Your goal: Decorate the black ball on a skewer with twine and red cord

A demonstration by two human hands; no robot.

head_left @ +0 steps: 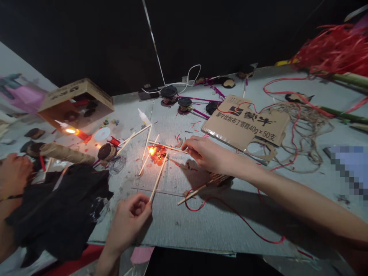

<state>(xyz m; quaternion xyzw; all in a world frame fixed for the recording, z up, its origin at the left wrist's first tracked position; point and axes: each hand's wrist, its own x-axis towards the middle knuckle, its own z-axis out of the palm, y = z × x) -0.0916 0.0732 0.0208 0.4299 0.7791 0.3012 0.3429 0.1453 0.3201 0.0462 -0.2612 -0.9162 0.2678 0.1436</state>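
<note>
My left hand (130,216) is closed on the lower end of a thin wooden stick (158,178). Its far tip reaches a small burning patch (157,153), red and molten-looking, on the tabletop. From the other side, my right hand (201,151) pinches the end of a second wooden stick (172,148) that runs along the top of the flame. More wooden sticks (144,163) lie just left of the fire. Below my right forearm rest another stick (191,195), a red cord (230,207) and a brown woven piece (220,178), partly hidden.
A co-worker's hand (15,172) is at the left, by black cloth (63,207). A lit red candle (82,134) stands near an open cardboard box (100,97). Behind are a glue bottle (143,117), black-topped pieces (169,94), flat cardboard (247,122) and tangled twine (306,134).
</note>
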